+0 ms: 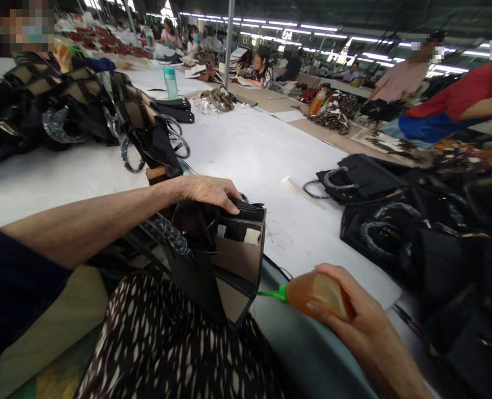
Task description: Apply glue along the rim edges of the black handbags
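Note:
My left hand (208, 191) lies on top of a black and brown handbag (229, 255) that rests on my lap at the table's near edge, fingers curled over its upper rim. My right hand (354, 321) is wrapped round an amber squeeze bottle (316, 292) with a green nozzle (273, 293). The nozzle tip touches the bag's lower right edge. The bag's plastic-wrapped handle (168, 233) hangs to the left.
A long white table (249, 149) runs ahead. Black handbags are piled at the right (416, 233) and at the far left (62, 116). A teal bottle (171, 82) stands far back. Other people work at tables behind and to the right.

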A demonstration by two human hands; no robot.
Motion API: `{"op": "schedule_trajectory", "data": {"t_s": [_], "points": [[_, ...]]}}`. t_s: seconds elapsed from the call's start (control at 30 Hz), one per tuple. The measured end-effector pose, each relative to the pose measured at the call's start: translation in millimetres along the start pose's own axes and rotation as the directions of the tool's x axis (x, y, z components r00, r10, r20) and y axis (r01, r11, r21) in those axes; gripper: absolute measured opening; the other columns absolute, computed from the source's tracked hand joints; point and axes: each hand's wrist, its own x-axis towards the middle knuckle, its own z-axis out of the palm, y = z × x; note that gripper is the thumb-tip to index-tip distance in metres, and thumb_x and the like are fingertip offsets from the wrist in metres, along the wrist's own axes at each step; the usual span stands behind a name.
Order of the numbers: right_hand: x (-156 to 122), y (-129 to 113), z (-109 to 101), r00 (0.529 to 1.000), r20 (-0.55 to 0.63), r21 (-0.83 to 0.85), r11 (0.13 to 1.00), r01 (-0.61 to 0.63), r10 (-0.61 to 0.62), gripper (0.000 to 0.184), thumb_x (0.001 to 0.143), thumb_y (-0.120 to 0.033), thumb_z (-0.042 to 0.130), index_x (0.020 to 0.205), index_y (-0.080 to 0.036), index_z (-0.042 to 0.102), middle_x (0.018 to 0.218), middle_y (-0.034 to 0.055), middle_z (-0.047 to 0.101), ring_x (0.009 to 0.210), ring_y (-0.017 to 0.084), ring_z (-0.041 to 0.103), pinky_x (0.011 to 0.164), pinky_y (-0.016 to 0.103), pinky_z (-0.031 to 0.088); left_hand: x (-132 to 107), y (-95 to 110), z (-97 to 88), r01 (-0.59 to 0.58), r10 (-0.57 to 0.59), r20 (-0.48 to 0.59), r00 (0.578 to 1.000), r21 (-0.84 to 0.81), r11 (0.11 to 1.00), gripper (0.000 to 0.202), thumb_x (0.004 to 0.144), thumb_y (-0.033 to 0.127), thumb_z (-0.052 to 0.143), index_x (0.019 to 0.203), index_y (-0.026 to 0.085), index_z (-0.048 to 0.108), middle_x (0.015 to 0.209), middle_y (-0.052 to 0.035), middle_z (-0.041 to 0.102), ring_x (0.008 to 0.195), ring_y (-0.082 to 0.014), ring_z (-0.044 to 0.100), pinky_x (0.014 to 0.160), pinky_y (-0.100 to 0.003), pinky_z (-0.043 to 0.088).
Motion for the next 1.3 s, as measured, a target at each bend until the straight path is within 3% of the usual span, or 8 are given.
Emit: {"op": "schedule_trajectory", "data": {"t_s": [0.2,0.4,0.53,0.63,0.8,0.97,1.13,1.3], "points": [[-0.9,8.6,4.4,0.991,-0.027,0.101,0.987,-0.125,0.128,0.045,0.07,-0.046,0.066,0.106,-0.022,0.057,0.1,0.0019,0.064,0.087,0.023,0.061,0.077,0.027,0.049,-3.5,5.1,-1.8,-0.001,0.002,-0.019,1.0,0.033,0.999,0.027,0.075,0.03,0.058,0.095,0.016,0.068,0.083,0.0,0.069,0.075,-0.0134,0.057,0.072,-0.021,0.042],[4.2,28.6,4.3,0.966,-0.025,0.348,0.908,-0.232,0.256,0.054,0.07,-0.049,0.067,0.113,-0.019,0.053,0.089,0.0022,0.065,0.081,0.024,0.059,0.069,0.029,0.048,-16.1,23.2,-13.0,-0.046,0.057,-0.097,0.994,0.112,0.993,0.028,0.078,0.033,0.053,0.095,0.014,0.066,0.083,-0.0002,0.066,0.075,-0.014,0.055,0.067,-0.02,0.04],[15.5,40.6,1.9,0.952,-0.093,0.508,0.836,-0.207,0.293,0.053,0.071,-0.049,0.067,0.112,-0.019,0.053,0.088,0.0038,0.066,0.082,0.025,0.059,0.072,0.033,0.047,-19.1,44.8,-24.6,-0.067,0.158,-0.243,0.957,0.344,0.937,0.023,0.083,0.032,0.049,0.088,0.015,0.063,0.074,0.0018,0.062,0.07,-0.0125,0.053,0.063,-0.019,0.038],[26.1,51.1,-1.3,0.946,-0.114,0.6,0.78,-0.179,0.305,0.054,0.072,-0.048,0.068,0.114,-0.02,0.05,0.091,0.0052,0.066,0.083,0.025,0.059,0.072,0.035,0.046,-14.5,64.2,-26.9,0.017,0.214,-0.348,0.913,0.556,0.831,0.016,0.083,0.029,0.05,0.085,0.016,0.06,0.069,0.0014,0.06,0.066,-0.0129,0.052,0.061,-0.02,0.036],[43.3,68.3,-5.9,0.955,-0.122,0.675,0.728,-0.121,0.271,0.053,0.075,-0.047,0.068,0.115,-0.019,0.048,0.1,0.009,0.064,0.088,0.028,0.06,0.073,0.038,0.048,0.6,85.0,-4.4,0.108,0.26,-0.365,0.894,0.738,0.666,0.011,0.084,0.026,0.052,0.092,0.02,0.057,0.085,-0.0026,0.064,0.078,-0.0167,0.059,0.067,-0.022,0.041],[53.2,74.0,-4.2,0.95,-0.171,0.635,0.767,-0.097,0.262,0.05,0.077,-0.046,0.065,0.114,-0.018,0.048,0.098,0.0087,0.063,0.088,0.028,0.06,0.073,0.04,0.048,13.8,81.0,30.5,0.192,0.294,-0.391,0.872,0.826,0.529,0.015,0.088,0.026,0.047,0.098,0.018,0.054,0.096,-0.0063,0.062,0.076,-0.0173,0.062,0.062,-0.024,0.045],[58.5,78.1,1.3,0.931,-0.247,0.544,0.833,-0.097,0.27,0.048,0.075,-0.045,0.067,0.11,-0.017,0.051,0.089,0.005,0.063,0.083,0.025,0.058,0.075,0.037,0.047,18.7,75.8,42.5,0.237,0.286,-0.419,0.862,0.831,0.502,0.017,0.09,0.025,0.045,0.102,0.017,0.054,0.101,-0.0073,0.061,0.078,-0.019,0.063,0.06,-0.026,0.046],[67.1,85.8,8.9,0.913,-0.322,0.461,0.884,-0.079,0.249,0.049,0.074,-0.046,0.065,0.111,-0.017,0.051,0.094,0.0043,0.06,0.087,0.025,0.056,0.081,0.037,0.044,22.8,74.0,43.4,0.259,0.268,-0.454,0.85,0.802,0.537,0.019,0.09,0.028,0.045,0.104,0.018,0.055,0.102,-0.0068,0.061,0.083,-0.0187,0.063,0.062,-0.025,0.046]]}}
